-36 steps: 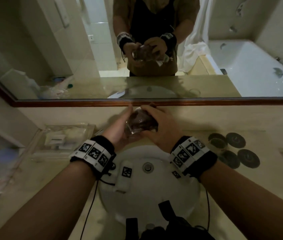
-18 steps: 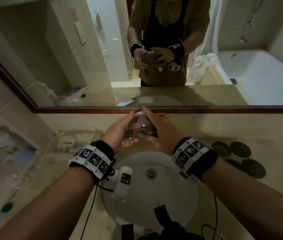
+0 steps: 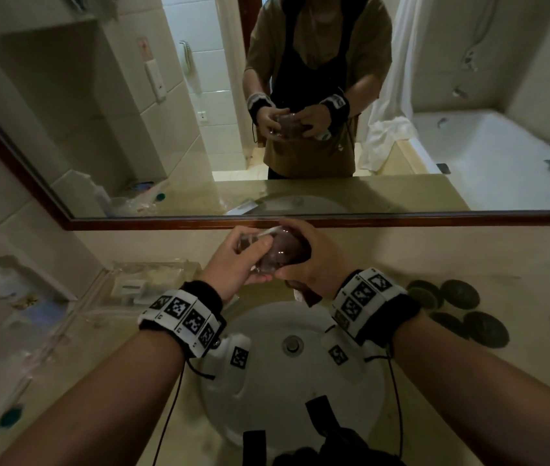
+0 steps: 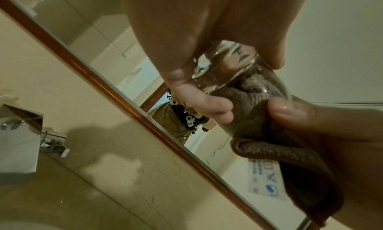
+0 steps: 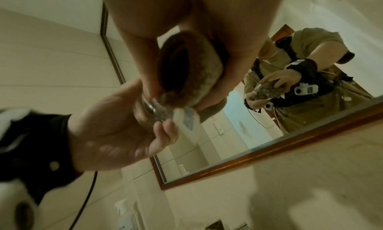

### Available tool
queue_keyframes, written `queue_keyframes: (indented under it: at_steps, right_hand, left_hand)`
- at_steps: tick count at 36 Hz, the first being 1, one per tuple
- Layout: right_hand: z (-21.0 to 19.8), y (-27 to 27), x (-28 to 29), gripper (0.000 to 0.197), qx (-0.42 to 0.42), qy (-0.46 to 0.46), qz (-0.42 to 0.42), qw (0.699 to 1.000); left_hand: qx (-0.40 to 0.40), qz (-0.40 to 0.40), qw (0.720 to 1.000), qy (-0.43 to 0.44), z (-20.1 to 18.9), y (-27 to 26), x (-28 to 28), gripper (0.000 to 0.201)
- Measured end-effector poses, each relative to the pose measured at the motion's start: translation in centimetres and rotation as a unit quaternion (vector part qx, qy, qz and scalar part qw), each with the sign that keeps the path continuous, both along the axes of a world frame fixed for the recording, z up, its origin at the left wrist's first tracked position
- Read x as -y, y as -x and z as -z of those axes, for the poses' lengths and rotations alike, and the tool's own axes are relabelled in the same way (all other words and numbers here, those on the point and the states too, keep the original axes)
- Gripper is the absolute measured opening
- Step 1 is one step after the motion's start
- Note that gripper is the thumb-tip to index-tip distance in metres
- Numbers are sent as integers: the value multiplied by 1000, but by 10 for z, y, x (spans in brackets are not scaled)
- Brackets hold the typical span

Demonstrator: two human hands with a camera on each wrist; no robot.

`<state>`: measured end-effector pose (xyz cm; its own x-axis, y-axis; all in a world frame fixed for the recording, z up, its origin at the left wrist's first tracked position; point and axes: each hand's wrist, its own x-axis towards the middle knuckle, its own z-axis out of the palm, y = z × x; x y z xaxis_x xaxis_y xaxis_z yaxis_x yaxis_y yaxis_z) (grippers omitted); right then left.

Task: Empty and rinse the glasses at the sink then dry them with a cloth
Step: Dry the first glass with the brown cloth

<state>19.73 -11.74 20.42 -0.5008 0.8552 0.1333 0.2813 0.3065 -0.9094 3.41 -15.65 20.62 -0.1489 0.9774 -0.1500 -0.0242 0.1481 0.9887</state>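
A clear glass [image 3: 278, 253] lies tilted between both hands above the far rim of the white sink [image 3: 260, 385]. My left hand [image 3: 233, 264] grips its thick base, seen close as the glass [image 4: 228, 65] under the left fingers [image 4: 180, 76]. A brown cloth [image 3: 287, 250] is stuffed into the glass, and a tail of it hangs below my right hand [image 3: 320, 260]. The right hand pinches the cloth [image 4: 259, 119] at the rim with its thumb. In the right wrist view the cloth [image 5: 186, 69] bulges from the glass [image 5: 154, 109], which the left hand [image 5: 116, 128] holds.
The drain [image 3: 292, 344] sits in the basin below the hands. Several dark round coasters [image 3: 462, 294] lie on the counter to the right. A clear tray [image 3: 139, 284] of toiletries stands to the left. The wood-framed mirror [image 3: 300, 224] runs just behind the hands.
Both hands keep hold of the glass and cloth above the sink. The left thumb has come up over the glass, and the head view has tipped up toward the mirror.
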Motion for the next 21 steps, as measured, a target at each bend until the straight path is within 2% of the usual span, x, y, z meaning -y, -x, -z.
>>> queue_keyframes:
  at_steps: [3, 6, 8, 10, 12, 16, 21]
  right_hand:
    - [-2, 1, 4, 72, 32, -88, 35, 995]
    - [0, 4, 8, 72, 102, -250, 45, 962]
    - [6, 6, 9, 75, 130, -328, 36, 935]
    - [10, 6, 11, 79, 141, -351, 42, 925]
    - [12, 4, 12, 83, 138, -331, 62, 931]
    - [11, 4, 13, 94, 102, -203, 89, 970]
    - [3, 9, 5, 104, 19, -30, 106, 994]
  left_hand:
    - [54, 19, 998, 24, -3, 3, -4, 33]
    - [122, 75, 984, 104, -8, 9, -6, 72]
    - [158, 98, 973, 136, -5, 14, -10, 86]
    - [179, 74, 972, 136, -2, 15, -15, 82]
    - [152, 29, 982, 109, -3, 9, -19, 59]
    - [-34, -4, 999, 3, -7, 0, -26, 32]
    - [-80, -36, 993, -76, 7, 1, -28, 18]
